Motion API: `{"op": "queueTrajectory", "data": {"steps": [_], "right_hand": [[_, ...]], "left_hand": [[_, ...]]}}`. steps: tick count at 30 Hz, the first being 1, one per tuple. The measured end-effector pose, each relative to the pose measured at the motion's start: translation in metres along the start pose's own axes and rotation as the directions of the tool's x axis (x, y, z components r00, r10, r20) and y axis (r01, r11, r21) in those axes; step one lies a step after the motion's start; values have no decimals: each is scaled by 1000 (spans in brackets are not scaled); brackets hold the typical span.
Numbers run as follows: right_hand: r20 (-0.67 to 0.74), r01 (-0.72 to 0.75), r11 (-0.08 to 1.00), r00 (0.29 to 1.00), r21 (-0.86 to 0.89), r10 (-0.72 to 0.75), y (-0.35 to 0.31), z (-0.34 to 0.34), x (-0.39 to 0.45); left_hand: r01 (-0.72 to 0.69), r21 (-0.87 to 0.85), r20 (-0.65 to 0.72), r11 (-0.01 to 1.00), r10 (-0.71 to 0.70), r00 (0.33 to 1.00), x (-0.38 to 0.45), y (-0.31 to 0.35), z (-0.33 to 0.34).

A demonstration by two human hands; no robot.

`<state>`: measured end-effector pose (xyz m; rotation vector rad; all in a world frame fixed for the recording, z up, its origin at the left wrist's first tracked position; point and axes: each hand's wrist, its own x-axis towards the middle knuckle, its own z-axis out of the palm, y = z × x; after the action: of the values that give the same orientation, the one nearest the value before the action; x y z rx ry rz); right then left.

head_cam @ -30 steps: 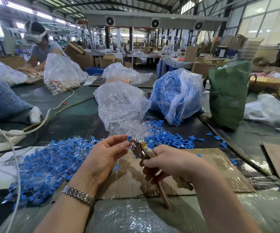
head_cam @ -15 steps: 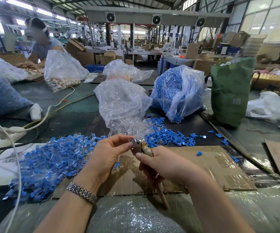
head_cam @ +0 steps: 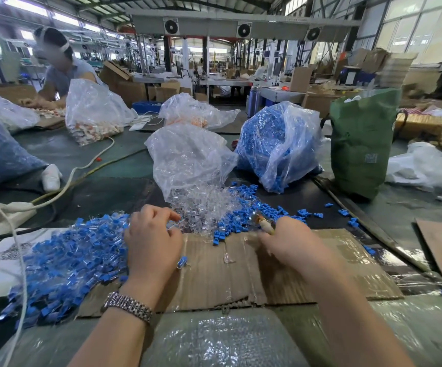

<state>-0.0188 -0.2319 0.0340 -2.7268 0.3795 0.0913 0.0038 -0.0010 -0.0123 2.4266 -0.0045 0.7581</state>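
My left hand (head_cam: 152,242) reaches palm-down into the pile of clear plastic pieces (head_cam: 204,207), fingers curled at its near edge; whether it pinches a piece is hidden. My right hand (head_cam: 291,242) grips a small metal tool (head_cam: 263,222) with a pale handle, its tip pointing at the loose blue pieces (head_cam: 243,221). To the left lies a big heap of assembled blue-and-clear parts (head_cam: 68,258). Both hands hover over a flattened cardboard sheet (head_cam: 227,276).
A clear bag (head_cam: 188,160) spills the transparent pieces; a bag of blue pieces (head_cam: 275,144) and a green sack (head_cam: 360,144) stand behind. White cables (head_cam: 23,260) run on the left. Another person (head_cam: 60,72) works at the far left among more bags.
My hands have separated. The left one left the tool's tip and went forward into the clear pieces. The right one moved right and forward with the tool, towards the blue pieces.
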Motion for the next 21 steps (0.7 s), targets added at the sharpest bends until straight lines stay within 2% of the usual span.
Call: {"op": "queueTrajectory", "data": {"steps": [2, 4, 6, 8, 10, 13, 17, 21], "right_hand": [[-33, -43, 991, 999, -130, 39, 8, 8, 3], [-57, -91, 973, 995, -211, 80, 13, 13, 3], [-87, -115, 960, 992, -255, 96, 13, 17, 5], [-155, -77, 961, 987, -265, 36, 9, 17, 7], [-217, 62, 957, 968, -282, -127, 2, 17, 11], [-178, 266, 909, 926, -321, -334, -15, 23, 19], [-99, 292, 890, 933, -349, -345, -30, 33, 29], [-116, 286, 886, 930, -365, -348, -31, 38, 37]], "left_hand": [[-158, -19, 122, 987, 159, 980, -2, 5, 5], [-258, 0, 314, 966, 245, 917, -5, 10, 14], [-297, 64, 451, 953, 238, 860, -5, 11, 21], [-313, 86, 512, 946, 227, 828, -4, 11, 26], [-319, 63, 502, 946, 246, 829, -4, 11, 27], [-368, 14, 434, 930, 326, 840, -5, 13, 24], [-378, -39, 395, 925, 362, 844, -6, 12, 19], [-354, -68, 356, 933, 354, 865, -6, 13, 18]]}}
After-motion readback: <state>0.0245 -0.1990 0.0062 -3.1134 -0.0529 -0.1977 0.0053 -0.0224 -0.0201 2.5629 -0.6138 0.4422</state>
